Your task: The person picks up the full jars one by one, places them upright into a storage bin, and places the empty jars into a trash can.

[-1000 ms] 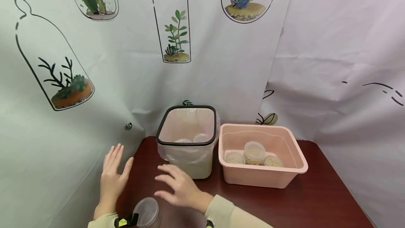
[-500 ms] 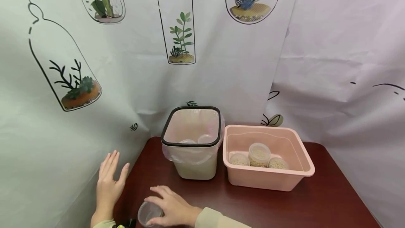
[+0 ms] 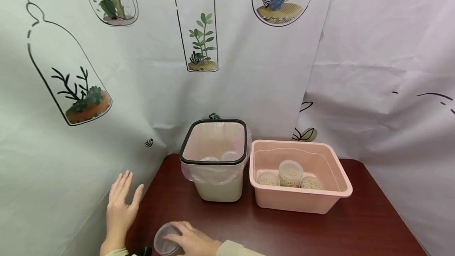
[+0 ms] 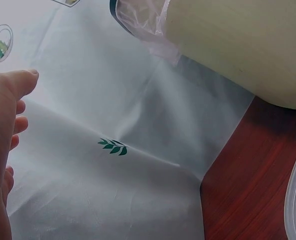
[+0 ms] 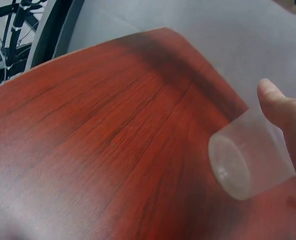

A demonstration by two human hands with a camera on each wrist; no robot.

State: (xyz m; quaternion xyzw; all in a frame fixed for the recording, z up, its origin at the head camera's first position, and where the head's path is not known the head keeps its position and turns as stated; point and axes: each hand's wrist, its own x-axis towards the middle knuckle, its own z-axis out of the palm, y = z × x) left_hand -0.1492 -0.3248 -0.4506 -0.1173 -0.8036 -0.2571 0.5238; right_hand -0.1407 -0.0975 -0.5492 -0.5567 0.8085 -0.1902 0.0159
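Observation:
A round, see-through plastic jar (image 3: pixel 162 241) is at the table's front left, with no contents showing through its wall. My right hand (image 3: pixel 193 241) grips it from the right, fingers over the rim in the head view. In the right wrist view the thumb reaches along the side of the jar (image 5: pixel 260 155); the other fingers are mostly hidden. To the left of the jar my left hand (image 3: pixel 119 216) is raised with fingers extended, holding nothing. The left wrist view also has this hand (image 4: pixel 5 125) away from the jar's rim (image 4: pixel 292 205).
On the dark red table (image 3: pixel 284 232), a black-rimmed, bag-lined bin (image 3: pixel 218 189) contains clear jars. Beside it, a pink tub (image 3: pixel 295 200) holds three jars of pale beans or grains. A printed white cloth (image 3: pixel 234 90) hangs behind and along the left.
My right hand has come down and leftward from in front of the bin onto the jar. My left hand stays raised, slightly lower in view. The head view has shifted a little.

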